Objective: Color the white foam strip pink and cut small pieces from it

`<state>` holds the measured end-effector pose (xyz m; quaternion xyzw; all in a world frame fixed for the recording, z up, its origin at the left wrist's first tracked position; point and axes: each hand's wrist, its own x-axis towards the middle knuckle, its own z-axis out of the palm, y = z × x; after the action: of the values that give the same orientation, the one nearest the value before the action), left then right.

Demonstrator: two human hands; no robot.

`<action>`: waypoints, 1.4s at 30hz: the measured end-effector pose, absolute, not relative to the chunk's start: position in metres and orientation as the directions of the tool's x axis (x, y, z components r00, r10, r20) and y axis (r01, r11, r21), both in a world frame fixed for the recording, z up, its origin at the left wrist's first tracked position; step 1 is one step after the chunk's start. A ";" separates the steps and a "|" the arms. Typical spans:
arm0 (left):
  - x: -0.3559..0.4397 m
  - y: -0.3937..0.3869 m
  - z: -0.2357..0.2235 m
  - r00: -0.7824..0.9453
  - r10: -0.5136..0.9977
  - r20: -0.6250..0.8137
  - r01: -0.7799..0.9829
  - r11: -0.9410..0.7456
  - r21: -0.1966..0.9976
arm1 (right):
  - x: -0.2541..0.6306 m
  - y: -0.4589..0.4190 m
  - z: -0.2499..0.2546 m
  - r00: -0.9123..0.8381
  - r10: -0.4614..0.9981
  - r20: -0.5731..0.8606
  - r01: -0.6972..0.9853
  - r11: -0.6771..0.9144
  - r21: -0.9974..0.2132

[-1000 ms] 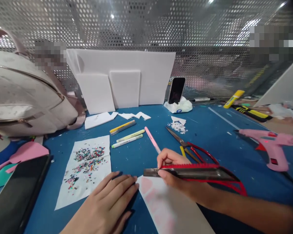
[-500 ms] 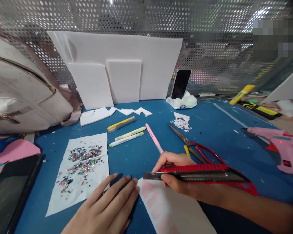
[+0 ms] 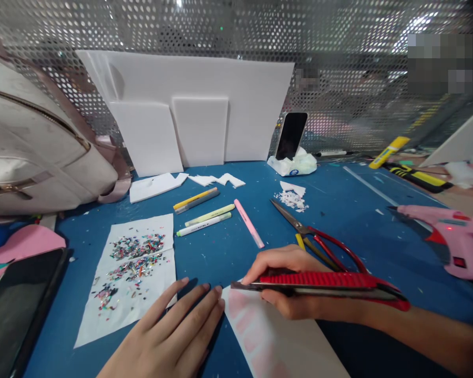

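Note:
My right hand (image 3: 287,268) is closed around a red utility knife (image 3: 323,281), its blade pointing left over the upper end of a white board (image 3: 284,336) with pale pink marks down its left side. The blade tip lies close to the board's top left corner. My left hand (image 3: 173,331) rests flat with fingers stretched out, its fingertips at the board's left edge. Just beyond the right hand lie a pink marker (image 3: 249,223) and red-handled scissors (image 3: 319,236). Left of my left hand, a white paper sheet (image 3: 98,325) bears many small colourful beads.
Several markers (image 3: 205,223) lie mid-table, with foam scraps (image 3: 157,186) behind. White foam boards (image 3: 256,110) lean against the perforated metal screen. A phone (image 3: 292,135) stands at the back; a pink glue gun (image 3: 453,236) is right. A backpack (image 3: 35,142) and dark tablet-like device (image 3: 23,315) are left.
The knife has rolled in my right hand, now showing more of its red side and less of the blade's flat. My left hand is almost unmoved.

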<state>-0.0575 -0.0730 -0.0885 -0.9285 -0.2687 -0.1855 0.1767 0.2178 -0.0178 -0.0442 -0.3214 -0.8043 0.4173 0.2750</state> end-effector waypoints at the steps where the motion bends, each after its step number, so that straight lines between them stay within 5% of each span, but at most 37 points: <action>1: -0.057 -0.073 -0.088 0.787 0.433 0.440 0.565 -0.793 -0.229 | 0.217 -0.018 -0.044 -0.641 0.746 0.181 0.283 0.449 -0.847; 16: -0.057 -0.074 -0.090 0.780 0.461 0.423 0.573 -0.798 -0.186 | 0.211 -0.011 -0.055 -0.648 0.716 0.260 0.272 0.536 -0.800; 23: -0.057 -0.074 -0.084 0.788 0.471 0.396 0.568 -0.805 -0.172 | 0.203 -0.014 -0.048 -0.595 0.784 0.176 0.376 0.465 -0.801; 29: -0.060 -0.073 -0.079 0.865 0.412 0.287 0.487 -0.829 -0.277 | 0.203 -0.015 -0.050 -0.558 0.811 0.178 0.374 0.436 -0.819; 42: -0.059 -0.075 -0.077 0.846 0.432 0.312 0.500 -0.846 -0.184 | 0.218 -0.020 -0.062 -0.628 0.752 0.201 0.379 0.521 -0.765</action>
<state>-0.0595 -0.0747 -0.0775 -0.9519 -0.2447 -0.1306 0.1302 0.2178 -0.0197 -0.0616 -0.3403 -0.8307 0.3521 0.2650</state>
